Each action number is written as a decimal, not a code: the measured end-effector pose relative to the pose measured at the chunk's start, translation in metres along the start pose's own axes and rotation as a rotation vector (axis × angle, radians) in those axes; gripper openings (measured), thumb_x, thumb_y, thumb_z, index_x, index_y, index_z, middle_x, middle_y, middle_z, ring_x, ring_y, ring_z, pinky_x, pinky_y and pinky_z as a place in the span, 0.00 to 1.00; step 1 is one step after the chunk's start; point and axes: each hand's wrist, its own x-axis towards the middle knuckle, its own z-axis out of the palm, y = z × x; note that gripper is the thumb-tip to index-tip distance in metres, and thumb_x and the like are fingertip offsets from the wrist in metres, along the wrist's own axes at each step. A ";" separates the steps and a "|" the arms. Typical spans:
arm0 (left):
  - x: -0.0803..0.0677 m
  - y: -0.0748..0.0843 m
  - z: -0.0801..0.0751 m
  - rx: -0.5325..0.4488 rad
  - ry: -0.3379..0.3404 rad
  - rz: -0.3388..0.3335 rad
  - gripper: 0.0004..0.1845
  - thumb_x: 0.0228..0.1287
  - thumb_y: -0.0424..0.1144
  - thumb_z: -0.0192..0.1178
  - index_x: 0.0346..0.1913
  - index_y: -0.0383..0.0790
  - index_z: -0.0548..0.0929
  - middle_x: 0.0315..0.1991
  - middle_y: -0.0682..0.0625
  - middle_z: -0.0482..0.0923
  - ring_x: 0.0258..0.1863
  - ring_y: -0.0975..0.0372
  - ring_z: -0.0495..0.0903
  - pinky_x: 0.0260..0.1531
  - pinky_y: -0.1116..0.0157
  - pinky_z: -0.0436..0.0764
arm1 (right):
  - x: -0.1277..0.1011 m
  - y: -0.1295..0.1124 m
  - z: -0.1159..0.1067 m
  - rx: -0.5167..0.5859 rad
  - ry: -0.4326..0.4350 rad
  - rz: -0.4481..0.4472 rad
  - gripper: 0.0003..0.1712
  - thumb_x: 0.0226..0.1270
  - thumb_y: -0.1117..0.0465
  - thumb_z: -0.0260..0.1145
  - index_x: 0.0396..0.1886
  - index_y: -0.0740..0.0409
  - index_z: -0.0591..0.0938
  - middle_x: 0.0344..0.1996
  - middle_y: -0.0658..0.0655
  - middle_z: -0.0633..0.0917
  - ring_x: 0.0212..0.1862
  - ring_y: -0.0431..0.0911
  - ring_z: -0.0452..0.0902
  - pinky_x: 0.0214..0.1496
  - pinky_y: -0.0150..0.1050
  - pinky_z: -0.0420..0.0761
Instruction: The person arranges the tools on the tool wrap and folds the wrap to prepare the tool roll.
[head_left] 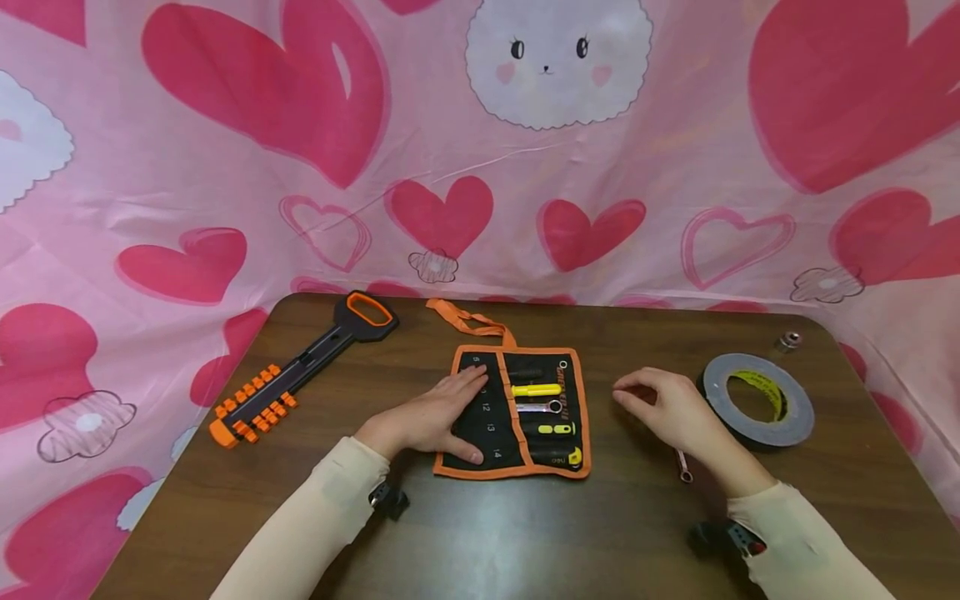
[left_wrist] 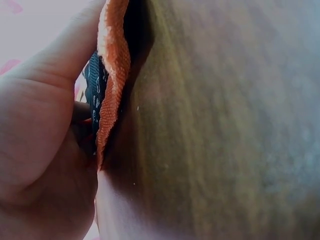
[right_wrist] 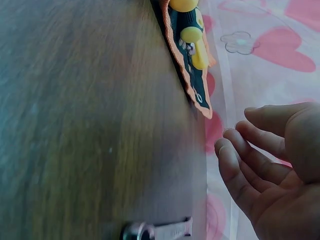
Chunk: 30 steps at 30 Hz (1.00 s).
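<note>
Nearest, two cream knit sleeves, each with a small black camera mount at the wrist; dark brown wood-grain table [head_left: 525, 533], smooth with a dull sheen, corners rounded. Left hand [head_left: 431, 417]: fingers straight and together, laid flat, palm down, on the left panel of the tool roll [head_left: 513, 412]; the left wrist view shows the thumb against the roll's orange edge [left_wrist: 112, 75]; it presses and grips nothing. Tool roll: black woven fabric bound in orange webbing, roughly rectangular, unrolled flat at the middle of the table; long axis running away from the person; left panel printed with white size numbers, right panel with pockets whose tools lie crosswise, among them a yellow-handled driver [head_left: 536, 389] and a bright steel wrench [head_left: 540, 407]; an orange strap [head_left: 468, 321] trails from its far left corner. Right hand [head_left: 667, 408]: hovering just right of the roll, apart from it, fingers loosely curled, palm turned toward the roll, nothing held. Small steel wrench [head_left: 683, 467]: slim, polished, lying on the table just below that hand, long axis near to far, partly hidden by the hand. Tape roll [head_left: 757, 400]: wide grey ring with a yellow-lined core, lying flat, just right of the right hand. Socket holder [head_left: 300, 367]: long black plastic rail, orange loop handle at the far end, orange clips at the near end, lying diagonally at the table's left. Small metal socket [head_left: 787, 340]: far right corner. Behind: pink cloth with red hearts [head_left: 262, 75], creased.
</note>
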 end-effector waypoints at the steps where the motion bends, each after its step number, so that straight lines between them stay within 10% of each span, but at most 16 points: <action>1: 0.000 0.000 0.000 0.002 0.000 -0.001 0.66 0.60 0.63 0.78 0.89 0.43 0.48 0.91 0.50 0.39 0.91 0.54 0.39 0.89 0.48 0.46 | -0.001 0.001 -0.001 -0.001 0.002 0.004 0.09 0.73 0.60 0.75 0.48 0.57 0.92 0.43 0.55 0.92 0.40 0.45 0.82 0.43 0.42 0.84; 30: 0.001 -0.004 0.001 -0.025 0.001 0.024 0.66 0.59 0.63 0.79 0.89 0.40 0.49 0.91 0.47 0.40 0.91 0.51 0.41 0.89 0.45 0.46 | -0.038 0.024 -0.011 -0.048 0.019 0.066 0.07 0.74 0.57 0.75 0.44 0.56 0.92 0.44 0.59 0.93 0.39 0.44 0.84 0.39 0.40 0.81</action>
